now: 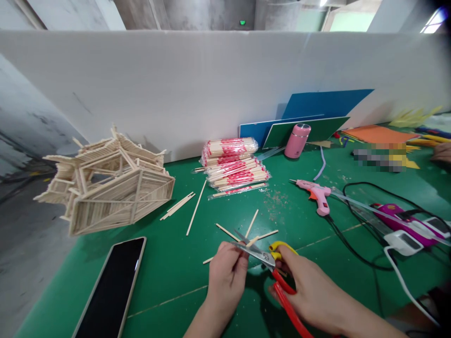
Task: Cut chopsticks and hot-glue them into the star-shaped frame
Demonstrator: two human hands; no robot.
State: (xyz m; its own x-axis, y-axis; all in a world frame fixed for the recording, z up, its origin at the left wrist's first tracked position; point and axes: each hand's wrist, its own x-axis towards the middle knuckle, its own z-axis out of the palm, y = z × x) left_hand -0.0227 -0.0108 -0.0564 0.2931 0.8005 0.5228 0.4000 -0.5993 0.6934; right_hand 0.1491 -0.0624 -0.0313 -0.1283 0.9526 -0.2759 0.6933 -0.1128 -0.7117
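Observation:
My right hand [306,286] is closed around scissors [260,255] with yellow and red handles. Their blades are parted and point left, lying across the fingertips of my left hand [227,267]. My left hand pinches a short wooden stick [252,241], whose end shows by the blades; its grip is partly hidden. Several cut sticks [227,232] lie on the green tabletop just beyond the hands. A long red handle [291,312] runs below my right palm; whether it belongs to the scissors I cannot tell.
Left stands a stick-built house model [120,188], with a phone [112,286] nearer me. Wrapped chopsticks [236,171] are piled at the back. On the right are a pink glue gun [317,193], a pink bottle [298,141], cables and a power strip [408,220]. Another person's hand [442,154] shows far right.

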